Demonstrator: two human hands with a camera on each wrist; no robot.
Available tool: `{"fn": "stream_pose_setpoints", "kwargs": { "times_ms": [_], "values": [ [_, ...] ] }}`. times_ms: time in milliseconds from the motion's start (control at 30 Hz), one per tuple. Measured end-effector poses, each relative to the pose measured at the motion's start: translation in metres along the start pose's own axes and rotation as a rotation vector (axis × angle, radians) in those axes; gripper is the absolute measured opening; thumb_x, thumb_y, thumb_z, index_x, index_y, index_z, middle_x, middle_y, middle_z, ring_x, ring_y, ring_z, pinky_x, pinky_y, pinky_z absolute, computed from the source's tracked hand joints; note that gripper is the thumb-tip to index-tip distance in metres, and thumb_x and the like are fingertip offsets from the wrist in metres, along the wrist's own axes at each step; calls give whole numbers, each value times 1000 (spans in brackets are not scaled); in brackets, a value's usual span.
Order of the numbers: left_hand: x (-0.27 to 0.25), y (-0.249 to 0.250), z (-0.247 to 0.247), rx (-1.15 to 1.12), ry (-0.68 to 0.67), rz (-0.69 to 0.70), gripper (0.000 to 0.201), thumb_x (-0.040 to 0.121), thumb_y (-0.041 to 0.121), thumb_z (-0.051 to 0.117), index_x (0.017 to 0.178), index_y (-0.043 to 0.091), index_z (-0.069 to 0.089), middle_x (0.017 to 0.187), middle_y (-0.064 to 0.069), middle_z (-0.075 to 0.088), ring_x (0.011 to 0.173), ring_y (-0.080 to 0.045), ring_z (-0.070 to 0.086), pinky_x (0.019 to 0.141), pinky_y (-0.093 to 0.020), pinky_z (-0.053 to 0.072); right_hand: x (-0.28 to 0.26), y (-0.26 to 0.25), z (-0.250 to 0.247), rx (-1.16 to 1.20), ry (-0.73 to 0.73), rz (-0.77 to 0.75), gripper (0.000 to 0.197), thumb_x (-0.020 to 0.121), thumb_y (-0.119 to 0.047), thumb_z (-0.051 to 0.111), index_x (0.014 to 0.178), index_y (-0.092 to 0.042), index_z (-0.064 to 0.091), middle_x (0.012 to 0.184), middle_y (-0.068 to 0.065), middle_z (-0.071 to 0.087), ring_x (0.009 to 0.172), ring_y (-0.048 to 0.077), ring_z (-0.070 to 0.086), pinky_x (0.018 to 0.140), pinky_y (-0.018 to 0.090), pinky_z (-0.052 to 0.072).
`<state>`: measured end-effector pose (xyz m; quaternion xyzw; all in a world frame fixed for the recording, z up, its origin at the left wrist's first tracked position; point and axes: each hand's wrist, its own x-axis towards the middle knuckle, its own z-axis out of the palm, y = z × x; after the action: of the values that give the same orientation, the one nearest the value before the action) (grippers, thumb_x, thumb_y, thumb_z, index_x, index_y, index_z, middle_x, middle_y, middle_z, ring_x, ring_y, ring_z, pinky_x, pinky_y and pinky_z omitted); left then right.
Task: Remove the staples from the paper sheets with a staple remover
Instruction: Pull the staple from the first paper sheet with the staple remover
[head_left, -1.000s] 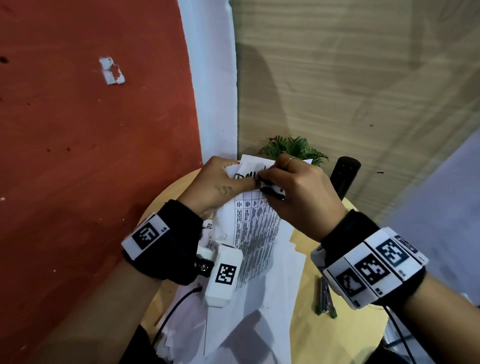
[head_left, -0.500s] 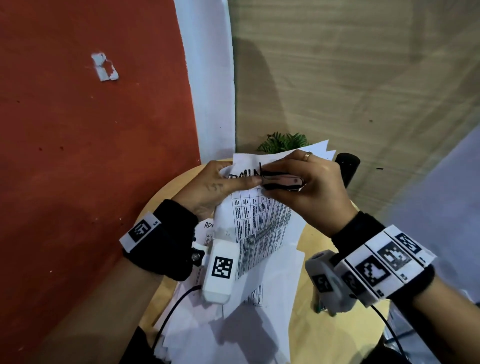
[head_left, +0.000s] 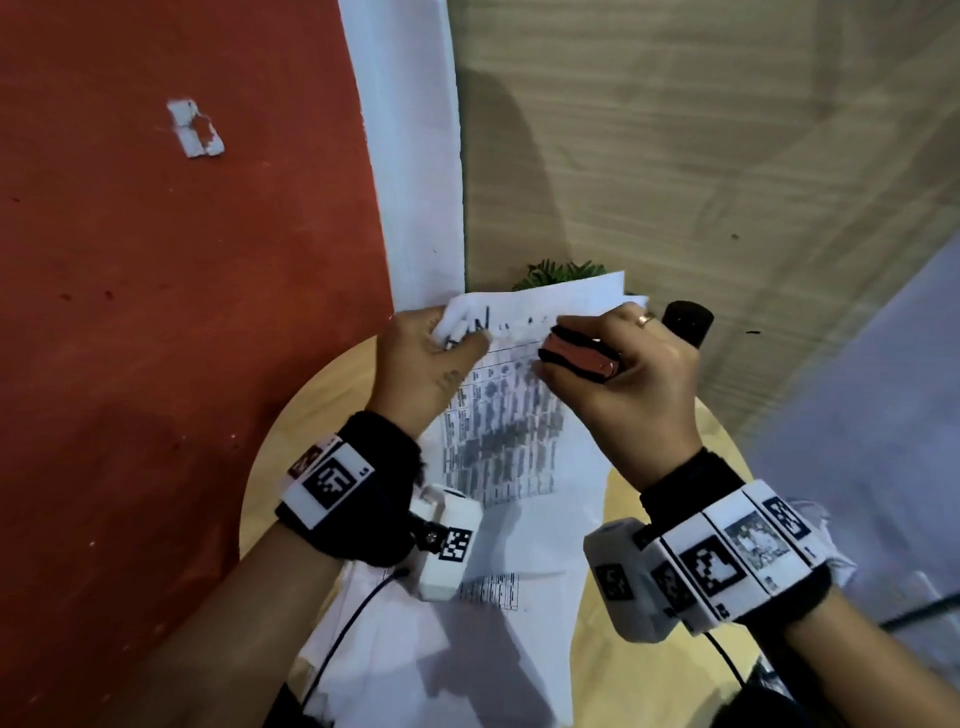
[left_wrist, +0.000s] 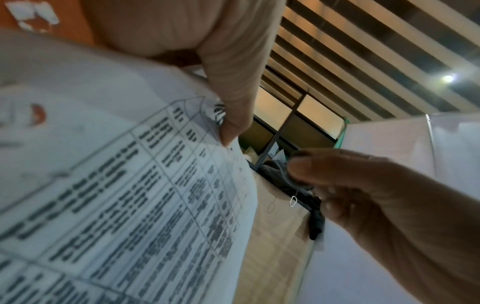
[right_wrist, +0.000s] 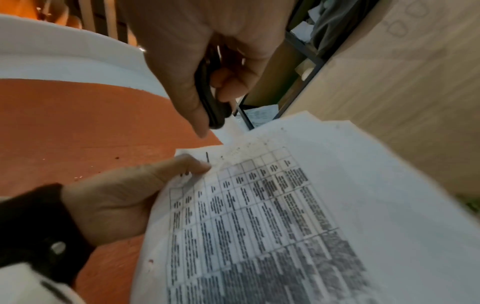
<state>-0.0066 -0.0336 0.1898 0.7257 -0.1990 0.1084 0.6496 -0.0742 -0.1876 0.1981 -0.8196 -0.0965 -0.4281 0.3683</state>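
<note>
the left hand (head_left: 426, 364) is pinching the paper sheets (head_left: 519, 441) at their far left corner, lifted above the table (head_left: 291, 447); the right hand (head_left: 623, 374) is squeezing the staple remover (head_left: 576, 358) just right of it. she should be keeping the corner taut and pulling the tool straight off.

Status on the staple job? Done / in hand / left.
Done: a bent staple hangs off the staple remover, clear of the sheets.
In hand: right hand grips the remover; left hand pinches the sheets' top corner.
Left: more papers on the table; whether staples remain is not visible.
</note>
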Motion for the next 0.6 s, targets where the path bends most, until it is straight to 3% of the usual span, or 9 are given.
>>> {"fn": "stream_pose_setpoints", "kwargs": {
  "times_ms": [67,133,167,233,367,500,533,600],
  "values": [
    [1,-3,-6,17,-36,-17,28,80,15,72,74,-11,63,66,-5,49,62,-15,42,56,-26,31,-7,7,1,-67,-51,30,21,65,-10,79,84,-6,73,74,6,64,67,16,60,63,24,49],
    [3,-4,-9,24,-64,-50,12,82,7,71,70,10,70,65,-2,58,62,-12,51,57,-23,36,-16,18,5,-178,-164,57,22,65,-9,79,86,-7,73,77,10,65,66,28,64,60,34,53],
    [3,-4,-10,27,-66,-58,19,82,4,70,71,20,69,64,5,63,61,-8,55,58,-19,40,-21,24,7,-219,-221,78,25,64,-9,79,88,-7,73,79,11,65,68,31,64,61,37,54],
    [5,-5,-12,27,-95,-62,25,81,2,70,73,25,68,61,18,66,59,2,57,59,-14,45,-26,32,9,-262,-324,133,33,64,-10,79,96,-8,72,86,13,65,74,35,64,65,41,54],
    [7,-6,-17,19,-120,-112,19,79,1,71,79,19,71,68,15,70,66,-2,64,64,-17,50,-26,32,6,-302,-425,135,43,64,-6,77,106,-7,68,99,13,63,85,35,64,69,39,53],
    [9,-3,-20,33,-147,-122,12,77,0,73,89,3,72,87,-9,73,76,-16,66,72,-28,52,-10,23,-3,-289,-396,91,46,66,-9,76,110,-8,66,104,10,62,88,33,63,71,41,53],
    [10,-3,-20,38,-153,-128,11,77,0,73,88,3,72,87,-9,72,76,-15,65,72,-27,52,-4,21,-6,-246,-392,78,46,66,-8,75,110,-7,66,106,10,61,88,32,63,73,39,53],
    [11,0,-22,39,-187,-138,12,78,0,72,85,10,72,80,2,73,72,-9,66,71,-24,52,7,16,-11,-190,-430,25,46,64,-5,77,109,-6,67,115,13,56,85,24,61,75,24,45]
  ]
}}
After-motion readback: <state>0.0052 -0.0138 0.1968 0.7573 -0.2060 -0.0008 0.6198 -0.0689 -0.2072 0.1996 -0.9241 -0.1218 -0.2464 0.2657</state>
